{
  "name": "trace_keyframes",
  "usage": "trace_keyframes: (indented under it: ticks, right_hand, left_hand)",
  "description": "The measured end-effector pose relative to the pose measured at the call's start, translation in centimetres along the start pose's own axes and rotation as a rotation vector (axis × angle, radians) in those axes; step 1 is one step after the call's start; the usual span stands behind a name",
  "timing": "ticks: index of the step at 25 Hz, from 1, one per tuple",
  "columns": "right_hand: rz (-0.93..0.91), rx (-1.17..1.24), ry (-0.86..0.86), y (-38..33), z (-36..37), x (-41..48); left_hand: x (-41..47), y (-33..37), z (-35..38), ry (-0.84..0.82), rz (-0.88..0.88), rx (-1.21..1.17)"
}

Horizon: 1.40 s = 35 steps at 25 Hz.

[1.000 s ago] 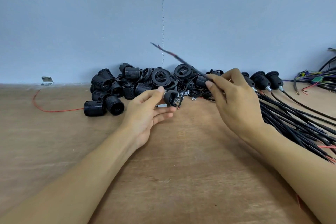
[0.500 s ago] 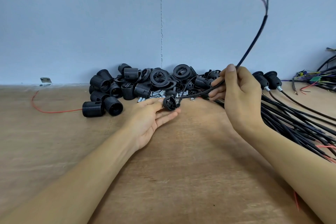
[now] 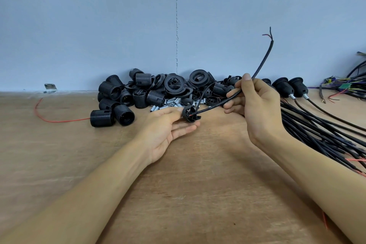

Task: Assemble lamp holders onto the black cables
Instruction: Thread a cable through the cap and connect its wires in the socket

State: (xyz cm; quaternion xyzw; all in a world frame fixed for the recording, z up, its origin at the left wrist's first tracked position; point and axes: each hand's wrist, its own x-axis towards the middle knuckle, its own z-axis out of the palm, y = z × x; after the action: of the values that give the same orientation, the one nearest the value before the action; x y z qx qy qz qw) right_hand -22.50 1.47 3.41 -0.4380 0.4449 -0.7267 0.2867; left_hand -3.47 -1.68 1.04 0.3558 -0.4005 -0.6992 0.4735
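My left hand (image 3: 168, 127) lies palm up on the wooden table and pinches a small round black lamp holder part (image 3: 189, 116) between thumb and fingers. A black cable (image 3: 263, 63) runs from that part up through my right hand (image 3: 255, 105), which pinches it between thumb and fingers. The cable's free end points up, showing a red and a black wire tip. The cable's lower end meets the holder part, where a bit of red wire shows.
A heap of black threaded holder shells and rings (image 3: 158, 91) with small metal tubes (image 3: 170, 104) lies against the blue wall. A bundle of black cables (image 3: 320, 134) fans out at right, behind it assembled holders (image 3: 283, 89). A loose red wire (image 3: 57, 120) lies at left.
My right hand swung the cable's free end from the left up and over to the right, then lowered it a little. The left hand kept the holder part and barely moved.
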Motion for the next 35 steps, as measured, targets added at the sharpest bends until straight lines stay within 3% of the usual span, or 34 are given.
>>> trace_keyframes:
  ticks: [16, 23, 29, 35]
  right_hand:
    - [0.021, -0.002, -0.033, 0.4, 0.3, -0.3]
    - [0.084, 0.024, 0.052, 0.0, -0.2, 0.2]
    - [0.115, 0.071, 0.044, 0.3, 0.3, -0.4]
    - [0.057, -0.015, -0.046, 0.3, 0.6, -1.0]
  left_hand:
    - [-0.3, -0.1, 0.2, 0.049, 0.043, -0.051]
    - [-0.8, -0.1, 0.5, -0.044, 0.005, -0.076]
    - [-0.9, -0.3, 1.2, 0.03, -0.021, -0.089]
    - [-1.1, -0.5, 0.9, -0.203, -0.038, 0.051]
